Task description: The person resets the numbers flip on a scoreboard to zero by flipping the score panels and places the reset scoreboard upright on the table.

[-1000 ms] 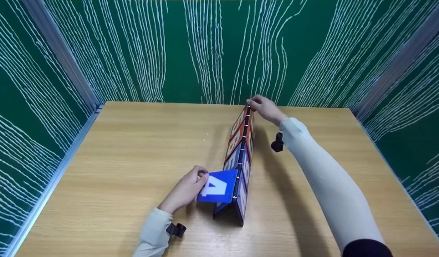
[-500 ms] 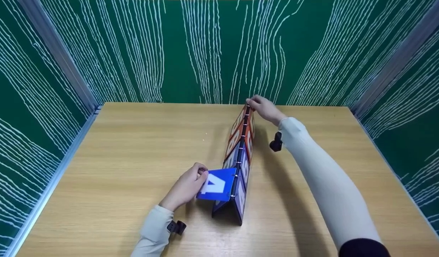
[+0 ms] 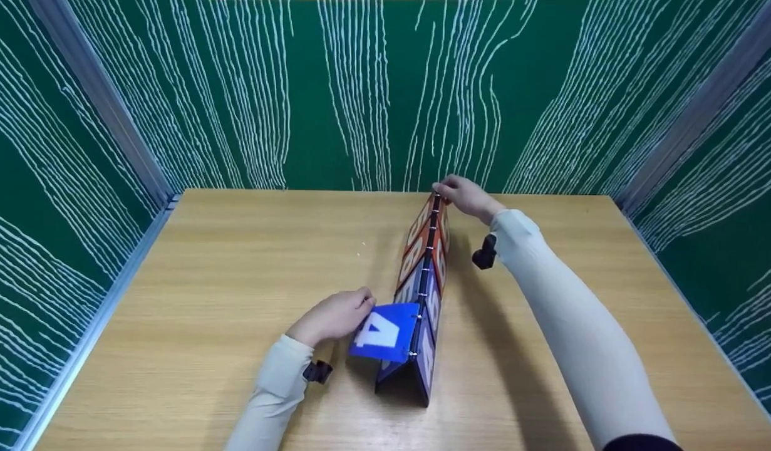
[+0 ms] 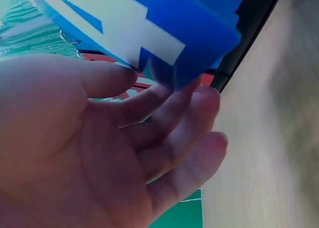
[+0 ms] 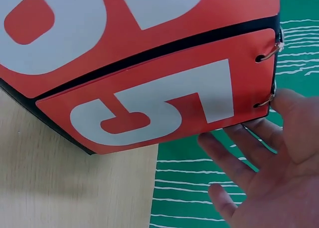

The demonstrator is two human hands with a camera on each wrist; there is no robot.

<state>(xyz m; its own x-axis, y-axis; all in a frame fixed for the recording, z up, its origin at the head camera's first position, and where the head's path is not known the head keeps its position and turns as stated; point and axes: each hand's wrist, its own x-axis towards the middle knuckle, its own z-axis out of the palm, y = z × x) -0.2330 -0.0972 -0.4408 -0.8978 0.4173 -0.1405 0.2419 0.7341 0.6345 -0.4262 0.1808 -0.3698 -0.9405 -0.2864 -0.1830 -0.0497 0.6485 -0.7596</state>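
A tabletop flip scoreboard (image 3: 425,369) stands like a tent, with ringed number cards down both sides, blue at the near end and orange-red at the far end. My left hand (image 3: 338,315) holds the outer edge of a blue card with a white 4 (image 3: 394,319), raised out to the left from its rings. In the left wrist view the thumb and fingertips (image 4: 210,101) meet the card's lower edge. My right hand (image 3: 466,195) grips the scoreboard's far top end. The right wrist view shows the thumb by the rings, beside a red card with a white 5 (image 5: 249,78).
The scoreboard stands on a wood-grain table (image 3: 253,250). Green panels with wavy white lines (image 3: 335,94) rise behind and at both sides, joined by grey corner posts (image 3: 103,94). A small black wrist camera (image 3: 318,372) hangs under the left cuff.
My left wrist has turned and risen a little, its back now more upward, with the fingers nearer the card's far corner. The card stays raised. My right hand keeps its grip.
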